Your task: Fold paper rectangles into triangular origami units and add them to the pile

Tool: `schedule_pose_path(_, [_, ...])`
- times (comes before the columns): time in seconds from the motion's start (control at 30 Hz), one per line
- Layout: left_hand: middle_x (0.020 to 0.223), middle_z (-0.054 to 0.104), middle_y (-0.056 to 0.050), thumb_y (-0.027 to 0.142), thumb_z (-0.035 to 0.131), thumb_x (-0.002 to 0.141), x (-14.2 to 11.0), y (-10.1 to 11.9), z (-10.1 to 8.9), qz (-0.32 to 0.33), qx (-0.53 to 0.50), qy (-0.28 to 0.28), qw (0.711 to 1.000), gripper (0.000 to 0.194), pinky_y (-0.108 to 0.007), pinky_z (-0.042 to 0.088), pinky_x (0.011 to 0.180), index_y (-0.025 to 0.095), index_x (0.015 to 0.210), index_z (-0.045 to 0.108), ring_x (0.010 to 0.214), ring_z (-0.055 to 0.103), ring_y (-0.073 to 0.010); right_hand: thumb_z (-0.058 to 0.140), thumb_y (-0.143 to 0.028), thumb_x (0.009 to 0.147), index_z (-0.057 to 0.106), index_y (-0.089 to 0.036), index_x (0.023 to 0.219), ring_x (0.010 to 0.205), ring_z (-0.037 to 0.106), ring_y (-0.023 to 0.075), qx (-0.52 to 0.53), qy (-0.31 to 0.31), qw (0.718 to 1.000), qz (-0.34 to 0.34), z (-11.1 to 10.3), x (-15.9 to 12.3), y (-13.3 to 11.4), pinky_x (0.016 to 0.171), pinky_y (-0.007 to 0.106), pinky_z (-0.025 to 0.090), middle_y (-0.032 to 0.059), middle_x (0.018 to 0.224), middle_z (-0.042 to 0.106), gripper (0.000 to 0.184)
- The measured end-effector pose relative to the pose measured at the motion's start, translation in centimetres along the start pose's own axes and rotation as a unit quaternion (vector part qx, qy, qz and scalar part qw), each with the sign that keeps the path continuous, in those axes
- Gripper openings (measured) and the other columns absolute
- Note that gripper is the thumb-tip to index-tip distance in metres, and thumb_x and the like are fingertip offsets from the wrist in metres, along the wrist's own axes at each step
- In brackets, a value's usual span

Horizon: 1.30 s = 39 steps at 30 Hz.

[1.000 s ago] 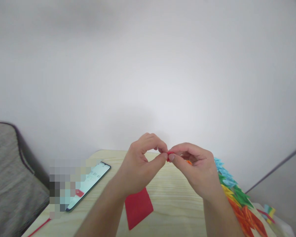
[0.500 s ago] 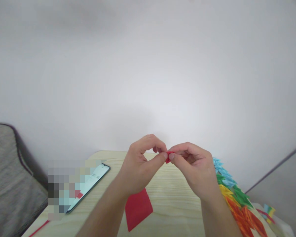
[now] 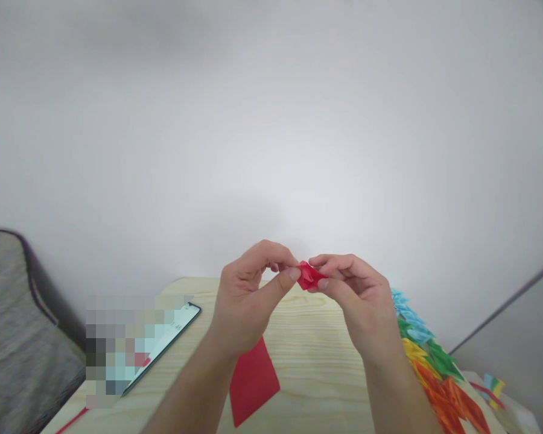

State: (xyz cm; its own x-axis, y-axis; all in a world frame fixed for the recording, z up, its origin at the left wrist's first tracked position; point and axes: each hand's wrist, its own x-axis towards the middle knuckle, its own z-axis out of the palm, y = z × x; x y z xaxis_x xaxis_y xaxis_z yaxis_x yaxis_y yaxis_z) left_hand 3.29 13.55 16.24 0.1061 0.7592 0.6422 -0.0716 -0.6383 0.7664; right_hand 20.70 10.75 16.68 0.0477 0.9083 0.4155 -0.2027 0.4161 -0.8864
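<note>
Both hands are raised above a light wooden table [image 3: 308, 361], pinching one small folded red paper piece [image 3: 308, 275] between them. My left hand [image 3: 248, 298] grips its left side with thumb and curled fingers. My right hand [image 3: 355, 298] holds its right side between thumb and forefinger. The paper shows several creases and sits slightly open toward me. Below the hands a flat red paper sheet [image 3: 252, 381] lies on the table.
A phone [image 3: 163, 346] with a lit screen lies at the table's left. Along the right edge runs a row of folded paper pieces [image 3: 428, 355] in blue, green, yellow and orange. A grey cushioned seat [image 3: 13, 325] stands at far left. A white wall fills the background.
Both hands have lifted slightly and turned the red piece, so more of its folded face now shows between the fingertips. The table items have not moved.
</note>
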Motion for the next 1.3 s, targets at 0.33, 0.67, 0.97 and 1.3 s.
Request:
schedule_pose_path(0.33, [0.089,0.067,-0.003,0.021,0.076,0.091,0.5,-0.5,-1.0,-0.007,-0.031,-0.096,0.995,0.005,-0.036,0.045,0.085,0.024,0.088,0.074,0.089,0.058,-0.0193,0.082,-0.021,0.083,0.066,-0.020,0.083,0.079,0.073,0.0173,-0.005,-0.068,0.992,0.104,-1.3,0.7,0.1,0.068,0.029,0.062,0.0017,0.091,0.076,0.015])
schedule_pose_path(0.67, [0.089,0.068,-0.004,0.027,0.074,0.093,0.9,-0.7,-1.5,-0.049,-0.048,-0.175,0.982,0.006,-0.035,0.048,0.083,0.022,0.089,0.074,0.086,0.062,-0.0189,0.073,-0.023,0.086,0.077,-0.018,0.084,0.066,0.066,0.0126,-0.058,-0.183,0.963,0.189,-1.9,1.2,0.2,0.064,0.025,0.058,0.0012,0.077,0.075,0.007])
schedule_pose_path(0.97, [0.083,0.069,-0.002,0.037,0.068,0.096,0.7,-1.2,-0.7,-0.105,0.037,-0.057,0.992,0.018,-0.031,0.047,0.074,0.021,0.090,0.074,0.080,0.061,-0.0177,0.076,-0.027,0.086,0.077,-0.020,0.082,0.070,0.067,0.0150,-0.013,-0.083,0.988,0.131,-2.2,1.7,1.6,0.067,0.028,0.059,0.0011,0.076,0.075,0.007])
schedule_pose_path(1.3, [0.083,0.073,-0.001,0.030,0.068,0.091,0.7,-0.9,0.2,-0.115,0.098,-0.044,0.988,0.012,-0.032,0.050,0.074,0.021,0.089,0.075,0.077,0.064,-0.0173,0.078,-0.029,0.085,0.078,-0.020,0.084,0.071,0.066,0.0147,-0.032,-0.061,0.991,0.113,-2.0,1.9,1.9,0.069,0.028,0.059,0.0014,0.078,0.075,0.009])
